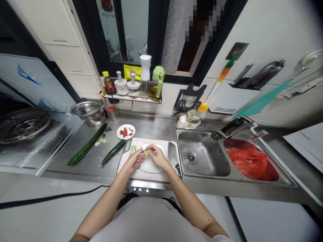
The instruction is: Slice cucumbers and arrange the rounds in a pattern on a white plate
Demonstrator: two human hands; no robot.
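Observation:
My left hand (135, 159) and my right hand (156, 155) meet over a white plate (151, 166) that lies on a pale cutting board (126, 161). Both pinch a small green cucumber slice (145, 152) between their fingertips. A row of cucumber slices (132, 150) lies on the board just left of the plate. A knife (174, 156) rests along the board's right edge, blade up and handle toward me.
A long cucumber (87, 145) and a shorter piece (114, 152) lie left of the board, with loose slices (101, 141) between. A small plate of red bits (126, 131) stands behind. A pot (88, 112), a bottle shelf (133, 87) and a sink (202, 154) surround the counter.

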